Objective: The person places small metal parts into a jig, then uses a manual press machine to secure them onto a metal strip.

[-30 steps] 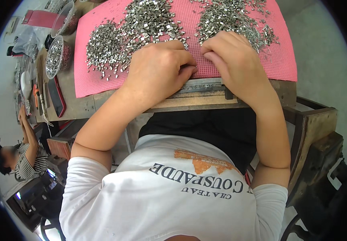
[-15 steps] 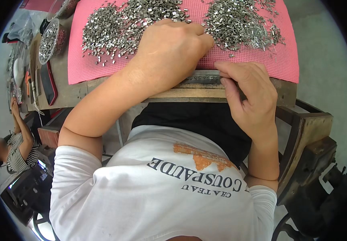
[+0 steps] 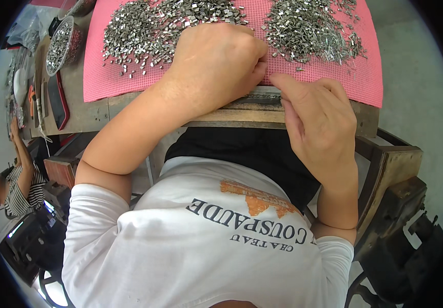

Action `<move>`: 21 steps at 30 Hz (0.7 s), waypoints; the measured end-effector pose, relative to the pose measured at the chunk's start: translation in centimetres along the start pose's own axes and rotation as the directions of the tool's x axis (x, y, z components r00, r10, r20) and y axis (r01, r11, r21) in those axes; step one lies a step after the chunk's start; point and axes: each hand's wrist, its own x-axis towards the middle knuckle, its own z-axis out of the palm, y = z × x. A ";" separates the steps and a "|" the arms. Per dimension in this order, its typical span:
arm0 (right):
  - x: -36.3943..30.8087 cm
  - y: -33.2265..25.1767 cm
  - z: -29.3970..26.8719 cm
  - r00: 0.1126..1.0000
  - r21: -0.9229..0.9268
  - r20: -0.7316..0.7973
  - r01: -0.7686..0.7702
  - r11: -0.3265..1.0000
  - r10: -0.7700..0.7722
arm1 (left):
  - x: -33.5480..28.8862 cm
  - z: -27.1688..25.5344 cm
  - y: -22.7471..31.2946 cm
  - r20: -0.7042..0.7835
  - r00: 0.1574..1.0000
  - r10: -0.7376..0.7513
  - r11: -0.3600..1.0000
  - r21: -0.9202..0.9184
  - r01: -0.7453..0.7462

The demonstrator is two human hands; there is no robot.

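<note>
At bench edge, right hand has slid back off the pink mat, fingers pinched on the thin metal strip; left hand now lies curled, knuckles up, over mat centre, grip hidden. Beyond: two heaps of small metal clips, no labels; round tray of clips far left.

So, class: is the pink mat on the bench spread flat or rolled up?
Spread flat. The pink mat lies open across the wooden bench, two heaps of small metal pieces rest on it, and no edge curls.
</note>
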 end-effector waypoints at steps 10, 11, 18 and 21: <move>-0.5 0.0 0.0 0.999 -0.053 -0.041 -0.031 0.998 0.028 | -3.9 -2.7 -0.9 0.089 0.992 -0.094 0.868 -0.480 0.126; -0.7 0.4 -0.1 0.998 -0.049 -0.050 -0.052 0.997 0.049 | -4.7 -2.3 -1.0 0.038 0.996 -0.086 0.845 -0.527 0.093; -1.2 2.0 -0.8 0.982 -0.065 -0.150 -0.126 0.990 0.115 | -6.2 -1.2 -0.1 -0.152 0.987 -0.047 0.910 -0.413 -0.020; -1.6 2.3 -1.1 0.975 -0.067 -0.150 -0.173 0.983 0.162 | -6.2 -1.1 0.1 -0.194 0.981 -0.008 0.950 -0.307 -0.052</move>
